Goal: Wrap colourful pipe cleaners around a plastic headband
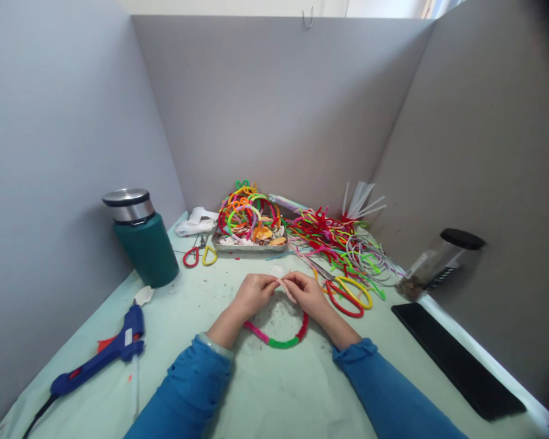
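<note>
My left hand [252, 294] and my right hand [307, 295] meet over the middle of the table, fingertips pinched together. Between them is a pale pink fuzzy pipe cleaner [288, 292]; its exact ends are hidden by the fingers. A curved headband [283, 344] wrapped in pink, green and red pipe cleaner loops below the hands toward me, and its upper sides disappear behind them. Whether the pale pink piece is joined to the headband I cannot tell. Big scissors [348, 296] with red and yellow handles lie just right of my right hand.
Behind are a metal tray [251, 248] heaped with fuzzy hoops, loose pipe cleaners [324, 231] and smaller scissors [200, 255]. To the left stand a green bottle [149, 250] and a blue glue gun [119, 347]. A tilted jar [439, 262] and black slab [457, 360] are right.
</note>
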The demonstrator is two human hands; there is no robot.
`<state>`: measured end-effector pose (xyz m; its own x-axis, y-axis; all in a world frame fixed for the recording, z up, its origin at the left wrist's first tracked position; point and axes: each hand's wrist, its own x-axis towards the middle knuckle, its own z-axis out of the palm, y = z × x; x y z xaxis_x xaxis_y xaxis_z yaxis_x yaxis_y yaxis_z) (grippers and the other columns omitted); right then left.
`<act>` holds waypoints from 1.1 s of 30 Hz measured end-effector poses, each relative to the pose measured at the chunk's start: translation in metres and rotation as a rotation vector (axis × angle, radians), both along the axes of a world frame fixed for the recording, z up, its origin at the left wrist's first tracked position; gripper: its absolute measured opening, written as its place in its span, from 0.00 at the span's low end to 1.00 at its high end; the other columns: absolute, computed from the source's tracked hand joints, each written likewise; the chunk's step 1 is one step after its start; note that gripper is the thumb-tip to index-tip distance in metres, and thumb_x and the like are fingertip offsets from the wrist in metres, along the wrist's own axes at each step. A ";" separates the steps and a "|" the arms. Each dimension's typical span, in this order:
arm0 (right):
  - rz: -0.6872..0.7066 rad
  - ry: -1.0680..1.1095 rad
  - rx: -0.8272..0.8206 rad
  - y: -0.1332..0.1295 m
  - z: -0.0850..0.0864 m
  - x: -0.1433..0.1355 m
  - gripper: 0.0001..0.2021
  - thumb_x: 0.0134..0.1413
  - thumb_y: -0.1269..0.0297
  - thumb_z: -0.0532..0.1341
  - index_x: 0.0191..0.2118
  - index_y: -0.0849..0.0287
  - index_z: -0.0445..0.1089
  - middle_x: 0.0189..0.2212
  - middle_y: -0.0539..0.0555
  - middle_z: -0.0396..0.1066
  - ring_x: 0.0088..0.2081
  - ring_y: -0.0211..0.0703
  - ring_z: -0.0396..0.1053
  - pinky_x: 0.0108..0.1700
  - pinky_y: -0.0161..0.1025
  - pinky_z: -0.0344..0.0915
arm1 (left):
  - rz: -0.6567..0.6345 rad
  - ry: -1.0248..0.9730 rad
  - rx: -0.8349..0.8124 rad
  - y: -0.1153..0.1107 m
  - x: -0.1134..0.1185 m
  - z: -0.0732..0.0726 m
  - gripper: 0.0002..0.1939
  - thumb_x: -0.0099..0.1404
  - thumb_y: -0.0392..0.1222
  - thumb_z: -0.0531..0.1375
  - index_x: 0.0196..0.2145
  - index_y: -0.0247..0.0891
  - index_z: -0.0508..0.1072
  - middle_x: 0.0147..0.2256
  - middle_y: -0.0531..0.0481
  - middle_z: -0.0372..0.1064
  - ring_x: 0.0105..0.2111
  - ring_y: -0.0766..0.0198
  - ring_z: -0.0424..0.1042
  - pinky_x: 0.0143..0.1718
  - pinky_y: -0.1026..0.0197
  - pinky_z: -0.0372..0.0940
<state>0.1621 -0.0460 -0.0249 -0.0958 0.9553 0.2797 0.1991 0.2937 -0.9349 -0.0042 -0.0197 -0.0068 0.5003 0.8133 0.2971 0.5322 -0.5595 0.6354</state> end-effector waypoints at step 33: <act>0.074 -0.109 0.106 -0.003 -0.001 -0.002 0.07 0.49 0.65 0.59 0.34 0.61 0.71 0.27 0.50 0.69 0.28 0.37 0.64 0.31 0.32 0.60 | 0.305 -0.084 -0.425 0.007 0.004 -0.004 0.22 0.58 0.50 0.50 0.21 0.31 0.75 0.11 0.55 0.55 0.15 0.70 0.54 0.19 0.66 0.48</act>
